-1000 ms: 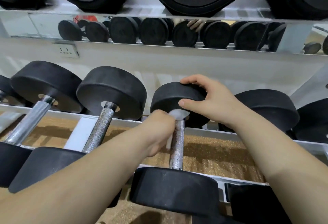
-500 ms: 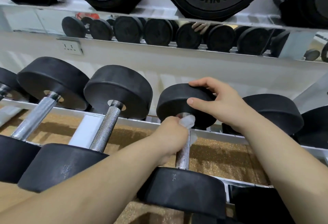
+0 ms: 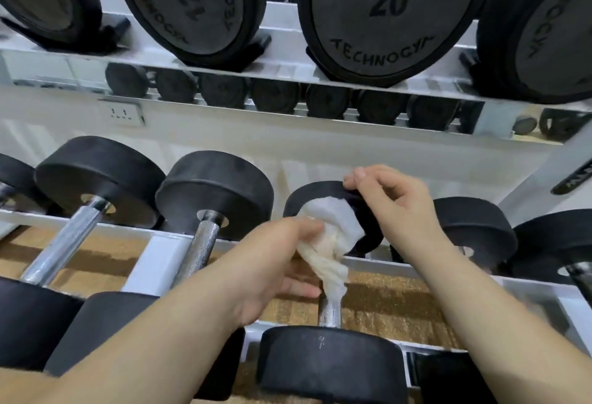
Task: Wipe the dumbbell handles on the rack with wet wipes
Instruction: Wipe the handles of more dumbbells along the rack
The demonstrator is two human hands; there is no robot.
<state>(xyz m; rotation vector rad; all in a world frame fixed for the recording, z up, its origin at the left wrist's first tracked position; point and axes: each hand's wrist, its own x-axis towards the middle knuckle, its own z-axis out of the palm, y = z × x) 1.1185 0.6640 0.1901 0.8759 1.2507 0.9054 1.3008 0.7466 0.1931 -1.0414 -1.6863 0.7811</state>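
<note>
The left hand (image 3: 275, 262) is gripping a bunched white wet wipe (image 3: 333, 237), its fingers curling round the cloth and pressing it against the upper part of the steel handle (image 3: 330, 309). The handle belongs to the dumbbell (image 3: 330, 362) that is lying on the rack (image 3: 153, 262) directly beneath both hands. The wipe is spreading up against the inner face of the dumbbell's far head and trailing down the handle below the left hand's fingers, leaving a short stretch of bare metal showing just above the near head.

The right hand (image 3: 394, 208) is holding the far head, its fingers hooking over the top rim just beyond the wipe.

To the left of the left hand, two larger dumbbells (image 3: 205, 243) are resting side by side on the same rack, their knurled handles bare. Just right of the right hand another black dumbbell head (image 3: 477, 227) is sitting on the rail.

Above both hands, an upper shelf is carrying big dumbbells, one marked 20 (image 3: 387, 16). A wall socket (image 3: 123, 112) is showing beyond and to the left of the hands.
</note>
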